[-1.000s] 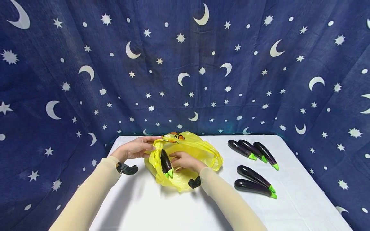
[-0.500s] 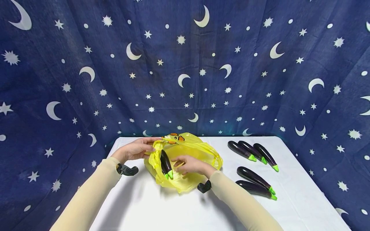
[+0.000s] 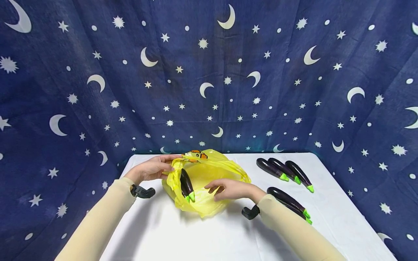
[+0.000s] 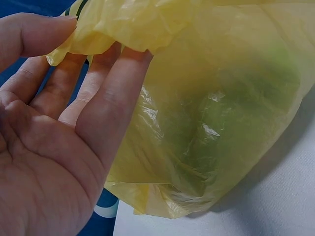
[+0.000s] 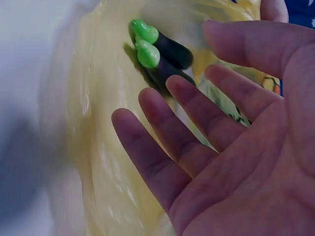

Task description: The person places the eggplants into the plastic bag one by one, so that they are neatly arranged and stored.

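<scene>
A yellow plastic bag point(image 3: 203, 174) lies on the white table with its mouth held wide. My left hand point(image 3: 151, 170) grips the rim at the left side, the thumb on one side of the film and fingertips on the other, as the left wrist view shows. Inside the bag sit two eggplants point(image 5: 170, 61), dark purple with bright green caps, side by side against the left wall. Over the right part of the mouth is my right hand point(image 3: 232, 190), its fingers spread and nothing in the palm. Through the film in the left wrist view, the contents show only as dark green blurs.
Three eggplants point(image 3: 283, 170) lie together at the back right of the white table point(image 3: 183, 239). Nearer, a pair of eggplants point(image 3: 287, 200) is partly covered by the right forearm. A blue curtain point(image 3: 209, 72) with moons and stars stands behind the table.
My right hand has drawn back to the right, away from the eggplants in the bag, and its forearm now covers part of the nearer pair. The left hand stays at the rim.
</scene>
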`<action>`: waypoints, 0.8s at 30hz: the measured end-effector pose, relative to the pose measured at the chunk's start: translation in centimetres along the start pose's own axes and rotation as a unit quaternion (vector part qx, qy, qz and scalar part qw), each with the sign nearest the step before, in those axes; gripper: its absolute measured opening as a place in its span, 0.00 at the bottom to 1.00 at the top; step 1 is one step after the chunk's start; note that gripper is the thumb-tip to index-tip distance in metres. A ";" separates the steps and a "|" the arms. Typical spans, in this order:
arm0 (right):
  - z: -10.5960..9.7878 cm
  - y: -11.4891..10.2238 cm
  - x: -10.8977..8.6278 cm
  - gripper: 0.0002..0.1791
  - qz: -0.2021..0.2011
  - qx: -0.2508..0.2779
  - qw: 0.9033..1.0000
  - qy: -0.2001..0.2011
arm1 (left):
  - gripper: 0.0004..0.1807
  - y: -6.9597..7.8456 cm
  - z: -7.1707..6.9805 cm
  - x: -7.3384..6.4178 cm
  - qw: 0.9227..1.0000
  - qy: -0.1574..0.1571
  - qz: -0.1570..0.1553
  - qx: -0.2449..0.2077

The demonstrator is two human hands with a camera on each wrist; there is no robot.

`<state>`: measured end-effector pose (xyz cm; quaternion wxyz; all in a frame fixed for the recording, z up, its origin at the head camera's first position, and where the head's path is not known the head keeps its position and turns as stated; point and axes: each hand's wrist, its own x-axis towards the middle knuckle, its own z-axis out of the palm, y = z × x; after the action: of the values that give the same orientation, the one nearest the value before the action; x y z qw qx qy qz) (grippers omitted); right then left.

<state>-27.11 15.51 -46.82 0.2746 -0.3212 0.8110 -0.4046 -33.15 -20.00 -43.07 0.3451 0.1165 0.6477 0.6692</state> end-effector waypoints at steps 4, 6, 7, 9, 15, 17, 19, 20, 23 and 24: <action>-1.0 0.0 -1.5 0.29 0.004 0.012 1.000 0.005 | 0.38 0.0 0.0 -0.1 1.000 0.000 -0.002 -0.002; -1.7 0.1 -2.3 0.29 0.007 0.021 1.000 0.009 | 0.38 0.1 0.0 -0.1 1.000 0.002 -0.003 0.000; -2.0 0.1 -2.7 0.28 0.009 0.023 1.000 0.013 | 0.38 0.1 0.0 -0.1 1.000 0.001 -0.003 0.002; -2.7 0.3 -3.6 0.28 0.011 0.026 0.999 0.021 | 0.37 0.1 0.0 0.0 1.000 0.002 -0.005 0.003; -4.9 0.6 -6.2 0.28 0.008 0.019 0.998 0.057 | 0.38 0.1 -0.1 0.0 1.000 0.006 -0.004 0.005; -5.5 0.8 -6.9 0.28 0.011 0.014 0.997 0.071 | 0.38 0.1 0.0 0.0 1.000 0.005 -0.003 0.003; -6.1 0.9 -7.7 0.29 0.014 0.007 0.996 0.082 | 0.38 0.1 0.0 -0.1 1.000 0.006 -0.002 0.001; -6.4 0.9 -8.1 0.29 0.017 0.003 0.996 0.089 | 0.38 0.1 0.0 -0.1 1.000 0.005 -0.001 0.000; -7.3 1.1 -9.4 0.31 0.034 -0.010 0.993 0.112 | 0.38 0.0 0.0 -0.1 1.000 0.004 0.004 0.001; -7.6 1.2 -9.8 0.31 0.040 -0.016 0.991 0.123 | 0.38 0.0 0.0 -0.1 1.000 0.004 0.004 0.001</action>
<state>-26.49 26.99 -42.07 0.1839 -0.2405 0.8573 -0.4163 -33.10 -20.02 -43.02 0.3399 0.1173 0.6494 0.6701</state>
